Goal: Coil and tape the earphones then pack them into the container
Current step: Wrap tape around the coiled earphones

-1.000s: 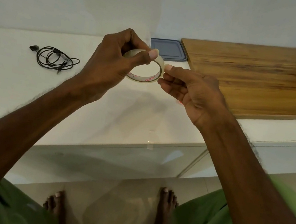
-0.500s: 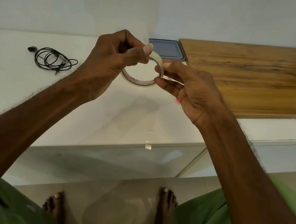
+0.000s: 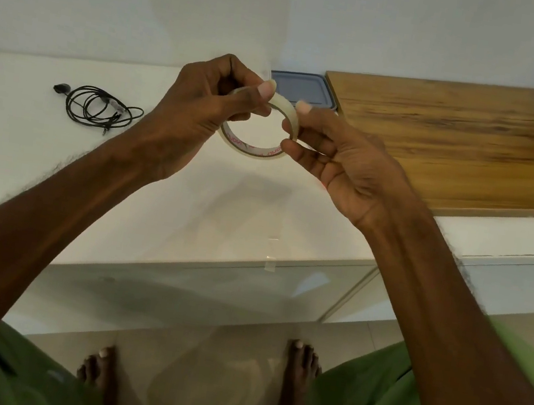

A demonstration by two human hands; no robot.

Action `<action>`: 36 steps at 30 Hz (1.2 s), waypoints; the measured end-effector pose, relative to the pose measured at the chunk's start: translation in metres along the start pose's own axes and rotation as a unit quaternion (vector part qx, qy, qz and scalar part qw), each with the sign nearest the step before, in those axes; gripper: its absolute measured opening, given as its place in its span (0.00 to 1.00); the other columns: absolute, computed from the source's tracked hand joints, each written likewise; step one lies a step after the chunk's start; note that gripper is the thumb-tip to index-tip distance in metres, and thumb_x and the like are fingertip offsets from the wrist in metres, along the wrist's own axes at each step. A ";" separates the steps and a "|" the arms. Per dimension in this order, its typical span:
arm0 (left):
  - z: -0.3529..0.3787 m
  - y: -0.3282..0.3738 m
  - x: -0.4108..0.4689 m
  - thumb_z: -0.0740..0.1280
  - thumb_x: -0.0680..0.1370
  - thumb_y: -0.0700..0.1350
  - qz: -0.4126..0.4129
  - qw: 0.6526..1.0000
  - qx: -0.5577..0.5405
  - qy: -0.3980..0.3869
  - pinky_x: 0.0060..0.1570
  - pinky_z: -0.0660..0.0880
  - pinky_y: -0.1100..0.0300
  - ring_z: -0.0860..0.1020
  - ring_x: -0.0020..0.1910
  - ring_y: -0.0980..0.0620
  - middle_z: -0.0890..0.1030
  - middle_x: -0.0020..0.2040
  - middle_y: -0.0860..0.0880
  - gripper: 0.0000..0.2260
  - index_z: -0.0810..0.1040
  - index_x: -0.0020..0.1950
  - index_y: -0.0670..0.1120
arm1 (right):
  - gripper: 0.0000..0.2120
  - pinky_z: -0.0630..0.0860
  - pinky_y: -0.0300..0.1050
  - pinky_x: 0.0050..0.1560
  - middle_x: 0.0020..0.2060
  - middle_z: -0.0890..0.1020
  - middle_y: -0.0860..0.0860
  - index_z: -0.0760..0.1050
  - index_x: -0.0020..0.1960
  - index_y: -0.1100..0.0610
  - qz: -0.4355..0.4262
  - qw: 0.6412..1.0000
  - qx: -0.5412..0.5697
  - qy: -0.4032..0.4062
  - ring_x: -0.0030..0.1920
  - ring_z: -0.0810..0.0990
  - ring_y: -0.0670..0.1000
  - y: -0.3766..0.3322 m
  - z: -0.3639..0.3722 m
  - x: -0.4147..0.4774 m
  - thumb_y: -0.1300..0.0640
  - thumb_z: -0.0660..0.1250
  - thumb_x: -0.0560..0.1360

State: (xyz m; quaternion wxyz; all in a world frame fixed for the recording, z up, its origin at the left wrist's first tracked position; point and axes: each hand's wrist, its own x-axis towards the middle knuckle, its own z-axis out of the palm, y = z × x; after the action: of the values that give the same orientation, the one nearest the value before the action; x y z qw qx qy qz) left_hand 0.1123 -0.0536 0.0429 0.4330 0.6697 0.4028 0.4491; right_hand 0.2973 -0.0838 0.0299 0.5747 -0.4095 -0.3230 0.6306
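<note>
A: Tape?
B: Tape roll (image 3: 258, 128) held up over the white counter (image 3: 24, 145), both hands on it. Left hand (image 3: 200, 105) pinches the 10 o'clock side, right hand (image 3: 338, 154) pinches the 3 o'clock edge.
A: Earphones?
B: Earphones (image 3: 100, 105) lie coiled on the counter at 9 o'clock, well apart from the hands. Container (image 3: 301, 88) w/ grey lid at 12, touching the wood board (image 3: 459, 134).
</note>
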 end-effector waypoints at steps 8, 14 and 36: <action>-0.010 0.003 -0.007 0.61 0.76 0.65 -0.043 0.965 0.226 -0.123 0.46 0.73 0.61 0.79 0.39 0.63 0.84 0.37 0.53 0.20 0.85 0.46 0.52 | 0.07 0.82 0.42 0.42 0.47 0.86 0.61 0.82 0.48 0.66 -0.014 0.994 -0.105 -0.007 0.46 0.86 0.55 -0.002 -0.005 0.001 0.65 0.74 0.71; -0.009 0.004 -0.011 0.66 0.76 0.60 -0.061 0.967 0.193 -0.157 0.46 0.70 0.63 0.81 0.43 0.61 0.85 0.41 0.51 0.16 0.84 0.40 0.50 | 0.07 0.83 0.43 0.42 0.43 0.87 0.56 0.83 0.47 0.65 -0.037 0.973 -0.225 -0.024 0.44 0.87 0.54 -0.002 -0.003 0.000 0.64 0.75 0.70; 0.002 -0.005 -0.014 0.72 0.75 0.55 -0.028 0.988 0.142 -0.061 0.61 0.77 0.49 0.84 0.49 0.57 0.87 0.43 0.54 0.10 0.86 0.51 0.52 | 0.13 0.82 0.40 0.41 0.39 0.86 0.50 0.84 0.48 0.56 -0.164 0.937 -0.292 0.101 0.38 0.86 0.49 0.001 0.001 -0.004 0.50 0.77 0.67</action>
State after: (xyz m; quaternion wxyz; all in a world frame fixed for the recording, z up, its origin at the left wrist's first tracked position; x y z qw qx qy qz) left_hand 0.1093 -0.0649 0.0342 0.3702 0.7390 0.4536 0.3332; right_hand 0.2956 -0.0876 0.0301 0.5549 -0.5621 -0.4961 0.3606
